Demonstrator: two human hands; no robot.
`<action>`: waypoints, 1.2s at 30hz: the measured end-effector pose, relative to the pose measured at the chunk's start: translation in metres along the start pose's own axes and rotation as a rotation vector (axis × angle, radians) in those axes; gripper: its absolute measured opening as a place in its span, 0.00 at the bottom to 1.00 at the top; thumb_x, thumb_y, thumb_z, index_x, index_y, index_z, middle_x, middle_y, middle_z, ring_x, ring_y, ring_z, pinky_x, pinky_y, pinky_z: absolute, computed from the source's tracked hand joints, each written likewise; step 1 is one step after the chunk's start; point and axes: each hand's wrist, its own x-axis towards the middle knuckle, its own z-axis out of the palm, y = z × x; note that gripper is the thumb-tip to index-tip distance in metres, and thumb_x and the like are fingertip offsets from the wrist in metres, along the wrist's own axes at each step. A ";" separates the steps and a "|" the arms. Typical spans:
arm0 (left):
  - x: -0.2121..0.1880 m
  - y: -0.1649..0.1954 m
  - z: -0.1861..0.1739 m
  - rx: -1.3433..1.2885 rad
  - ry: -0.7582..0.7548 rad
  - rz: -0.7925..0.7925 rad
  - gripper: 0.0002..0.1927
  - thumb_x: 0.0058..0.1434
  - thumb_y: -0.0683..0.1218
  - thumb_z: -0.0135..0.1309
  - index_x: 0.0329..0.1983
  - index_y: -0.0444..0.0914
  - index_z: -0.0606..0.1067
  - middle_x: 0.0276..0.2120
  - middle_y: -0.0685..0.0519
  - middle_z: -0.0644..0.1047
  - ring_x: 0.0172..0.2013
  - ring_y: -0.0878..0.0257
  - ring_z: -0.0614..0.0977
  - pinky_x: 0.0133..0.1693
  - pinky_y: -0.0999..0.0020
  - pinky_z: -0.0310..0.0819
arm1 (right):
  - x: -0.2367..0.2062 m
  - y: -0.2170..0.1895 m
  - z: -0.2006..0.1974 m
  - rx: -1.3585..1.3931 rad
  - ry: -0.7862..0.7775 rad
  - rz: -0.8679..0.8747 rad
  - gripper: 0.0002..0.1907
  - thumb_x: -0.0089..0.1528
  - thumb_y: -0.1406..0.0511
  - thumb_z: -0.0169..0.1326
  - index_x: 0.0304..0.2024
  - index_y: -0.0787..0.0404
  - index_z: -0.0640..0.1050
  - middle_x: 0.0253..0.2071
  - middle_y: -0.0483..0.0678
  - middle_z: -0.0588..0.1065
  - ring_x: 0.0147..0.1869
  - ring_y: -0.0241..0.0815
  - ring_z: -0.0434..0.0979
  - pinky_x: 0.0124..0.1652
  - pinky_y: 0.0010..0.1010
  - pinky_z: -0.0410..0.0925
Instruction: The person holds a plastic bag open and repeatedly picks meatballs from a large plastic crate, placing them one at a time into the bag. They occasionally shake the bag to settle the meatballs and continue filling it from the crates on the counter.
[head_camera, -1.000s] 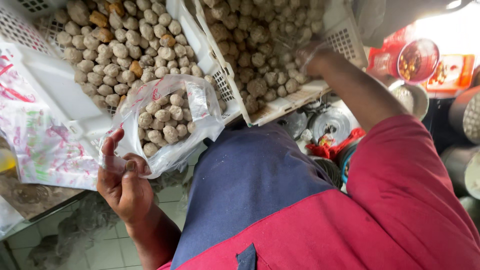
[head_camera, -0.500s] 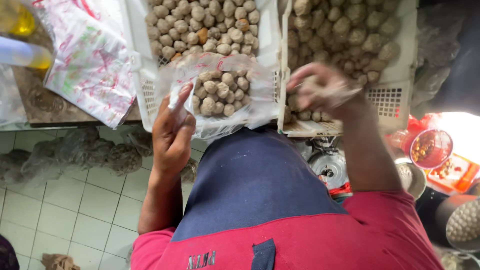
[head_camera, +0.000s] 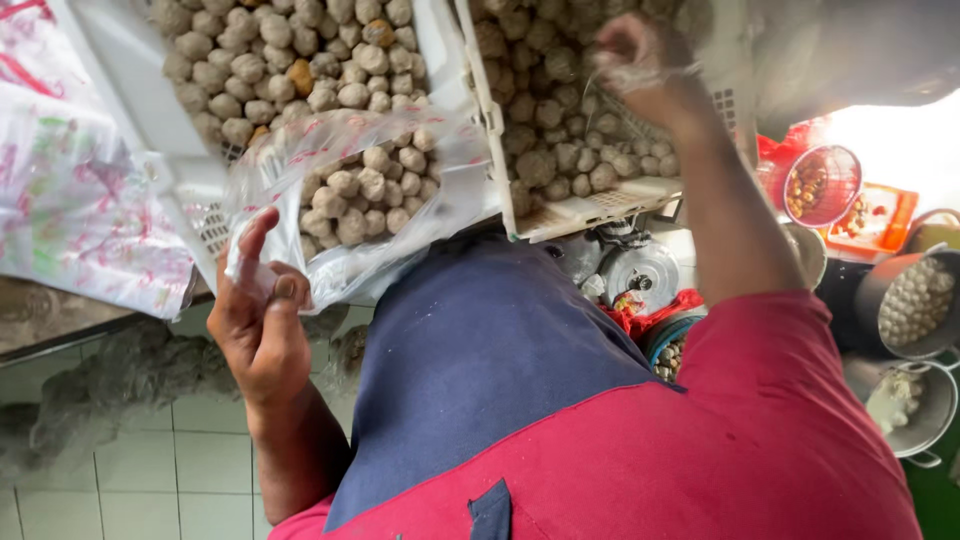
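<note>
Below the white crates (head_camera: 470, 90) of brown balls, the left hand (head_camera: 262, 325) pinched the edge of the clear bag (head_camera: 370, 190), part-filled with balls; the right hand (head_camera: 632, 55) was clenched over balls (head_camera: 560, 150) in the right crate. Holding the bag's mouth wide and close under the crate would probably prevent spills.

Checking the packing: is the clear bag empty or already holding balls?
Partly filled: brown balls show through the clear bag, whose edge the left hand pinches.

L hand (head_camera: 262, 318): fingers pinched shut, index raised, forearm bare. R hand (head_camera: 632, 55): arm extended fwd, fingers curled closed.
</note>
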 end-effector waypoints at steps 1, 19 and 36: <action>-0.002 -0.001 -0.001 -0.009 0.006 -0.008 0.28 0.67 0.29 0.41 0.72 0.27 0.67 0.68 0.40 0.68 0.32 0.71 0.70 0.35 0.77 0.66 | 0.004 0.018 -0.011 -0.311 0.058 0.009 0.09 0.72 0.65 0.59 0.54 0.59 0.78 0.50 0.52 0.81 0.50 0.45 0.82 0.49 0.34 0.75; 0.014 0.007 0.004 0.005 -0.026 -0.035 0.29 0.67 0.29 0.42 0.73 0.31 0.67 0.70 0.41 0.67 0.33 0.72 0.70 0.36 0.77 0.68 | -0.007 -0.016 0.012 0.997 -0.413 -0.003 0.07 0.72 0.67 0.55 0.52 0.59 0.75 0.39 0.48 0.74 0.37 0.31 0.74 0.28 0.16 0.64; 0.005 -0.002 -0.007 -0.073 -0.006 -0.036 0.29 0.67 0.30 0.42 0.73 0.27 0.64 0.70 0.35 0.67 0.31 0.70 0.71 0.35 0.76 0.68 | -0.005 0.017 0.002 -0.506 -0.234 0.287 0.12 0.66 0.68 0.51 0.50 0.66 0.78 0.43 0.60 0.78 0.44 0.51 0.80 0.45 0.42 0.75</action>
